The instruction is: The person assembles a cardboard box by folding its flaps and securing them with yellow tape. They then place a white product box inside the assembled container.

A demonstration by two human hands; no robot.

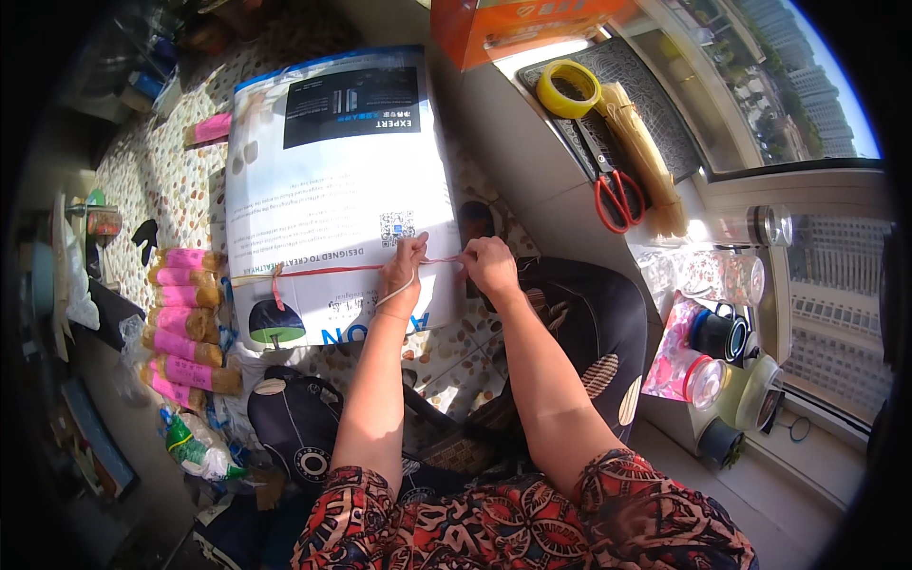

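Note:
A large white printed carton (323,214) with a blue far edge lies on the pebble-patterned floor in front of me. Across its near part runs a thin red string (328,272), stretched roughly level from the carton's left side. My left hand (403,275) rests over the carton with its fingers pinched on this string; a pale band loops round that wrist. Just past the carton's right edge, my right hand (492,268) is closed on the string's other end. A short stretch of string spans the gap between both hands.
Several pink-wrapped bundles (185,323) lie left of the carton. On the right ledge are a yellow tape roll (568,106), red-handled scissors (605,171) and a long tan bundle (646,157). Clear jars (731,277) stand by the window. An orange box (518,28) sits at the back.

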